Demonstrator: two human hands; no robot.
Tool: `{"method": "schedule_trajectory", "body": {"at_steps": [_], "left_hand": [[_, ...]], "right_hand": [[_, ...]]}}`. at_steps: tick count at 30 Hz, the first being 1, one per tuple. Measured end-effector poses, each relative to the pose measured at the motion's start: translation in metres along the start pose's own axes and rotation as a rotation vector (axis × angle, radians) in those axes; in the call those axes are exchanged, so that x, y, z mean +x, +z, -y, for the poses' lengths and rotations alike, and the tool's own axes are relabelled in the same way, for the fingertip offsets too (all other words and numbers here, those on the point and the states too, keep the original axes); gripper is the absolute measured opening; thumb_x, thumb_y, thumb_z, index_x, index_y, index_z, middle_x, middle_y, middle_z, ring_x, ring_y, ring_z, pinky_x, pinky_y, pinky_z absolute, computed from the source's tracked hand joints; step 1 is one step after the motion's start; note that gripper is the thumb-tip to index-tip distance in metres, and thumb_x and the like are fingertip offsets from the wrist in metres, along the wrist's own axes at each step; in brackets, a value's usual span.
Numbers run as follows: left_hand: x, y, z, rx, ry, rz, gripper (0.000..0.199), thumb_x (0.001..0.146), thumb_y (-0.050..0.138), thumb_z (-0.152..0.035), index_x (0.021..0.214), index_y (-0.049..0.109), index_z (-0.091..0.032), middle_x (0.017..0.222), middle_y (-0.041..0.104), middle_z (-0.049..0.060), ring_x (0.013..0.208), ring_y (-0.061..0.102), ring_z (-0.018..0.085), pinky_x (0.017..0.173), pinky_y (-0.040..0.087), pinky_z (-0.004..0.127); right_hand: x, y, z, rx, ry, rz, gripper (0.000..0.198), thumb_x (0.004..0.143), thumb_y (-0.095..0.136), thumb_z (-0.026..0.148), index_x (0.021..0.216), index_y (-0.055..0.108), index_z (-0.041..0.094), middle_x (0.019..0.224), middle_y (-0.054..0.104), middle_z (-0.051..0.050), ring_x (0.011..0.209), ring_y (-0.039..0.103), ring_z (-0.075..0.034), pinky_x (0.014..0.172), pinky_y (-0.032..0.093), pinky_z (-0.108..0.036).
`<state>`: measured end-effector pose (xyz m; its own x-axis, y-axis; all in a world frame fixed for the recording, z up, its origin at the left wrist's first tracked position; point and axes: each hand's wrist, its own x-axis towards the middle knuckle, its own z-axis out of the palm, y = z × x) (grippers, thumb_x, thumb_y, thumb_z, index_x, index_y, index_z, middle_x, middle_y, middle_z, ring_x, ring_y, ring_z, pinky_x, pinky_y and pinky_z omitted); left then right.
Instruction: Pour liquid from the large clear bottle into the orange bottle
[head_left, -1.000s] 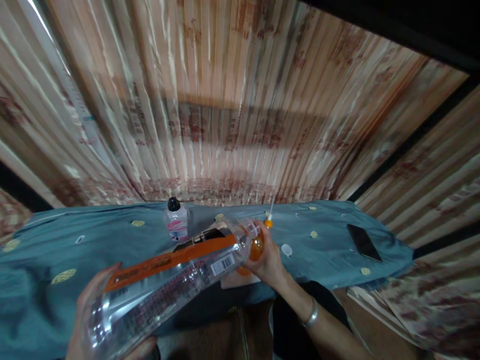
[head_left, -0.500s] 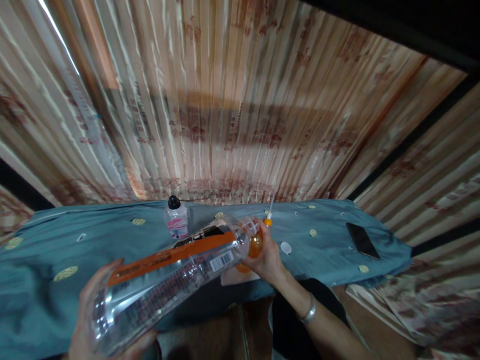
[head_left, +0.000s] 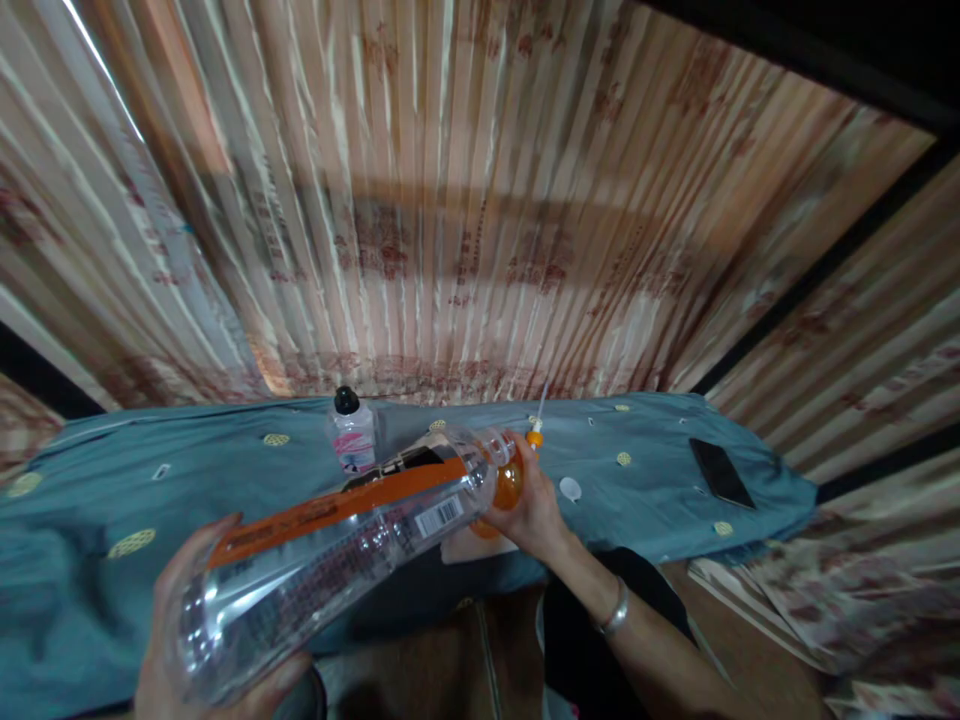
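Observation:
A large clear plastic bottle (head_left: 322, 570) with an orange label slants across the front of the bed. My left hand (head_left: 169, 625) is wrapped round its base, and its mouth points to the right. My right hand (head_left: 538, 512) is closed round a translucent orange bottle (head_left: 508, 486), whose lower part shows under the clear bottle's neck. The clear mouth is at the top of the orange bottle; whether they touch, I cannot tell. Behind my right hand an orange pump top (head_left: 534, 438) with a thin tube lies on the sheet. Any liquid in the clear bottle is hard to make out.
A black-capped bottle with a pink label (head_left: 354, 440) stands on the blue-green sheet (head_left: 217, 450). A white disc (head_left: 570, 489) lies right of my hand, and a dark phone (head_left: 721, 473) farther right. Patterned curtains (head_left: 450, 250) hang behind; a pale pink flat piece (head_left: 457, 548) lies under the orange bottle.
Both hands keep their hold, and the clear bottle stays tilted against the orange one. The whole view has shifted slightly; nothing else has visibly moved.

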<state>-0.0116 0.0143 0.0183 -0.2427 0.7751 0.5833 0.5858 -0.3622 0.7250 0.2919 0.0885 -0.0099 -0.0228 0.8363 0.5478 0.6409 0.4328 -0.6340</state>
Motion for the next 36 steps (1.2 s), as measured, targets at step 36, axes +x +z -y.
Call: {"method": "schedule_trajectory", "body": {"at_steps": [36], "left_hand": [[-0.001, 0.000, 0.012, -0.023, -0.009, 0.000, 0.085, 0.051, 0.074, -0.062, 0.129, 0.047, -0.041, 0.127, 0.053, 0.008, 0.113, 0.052, 0.044, 0.094, 0.034, 0.080]], "right_hand": [[-0.002, -0.001, -0.001, 0.006, 0.000, -0.009, 0.098, 0.062, 0.082, 0.024, 0.143, 0.028, 0.019, 0.130, 0.059, -0.017, 0.115, 0.062, -0.032, 0.097, 0.053, -0.046]]}}
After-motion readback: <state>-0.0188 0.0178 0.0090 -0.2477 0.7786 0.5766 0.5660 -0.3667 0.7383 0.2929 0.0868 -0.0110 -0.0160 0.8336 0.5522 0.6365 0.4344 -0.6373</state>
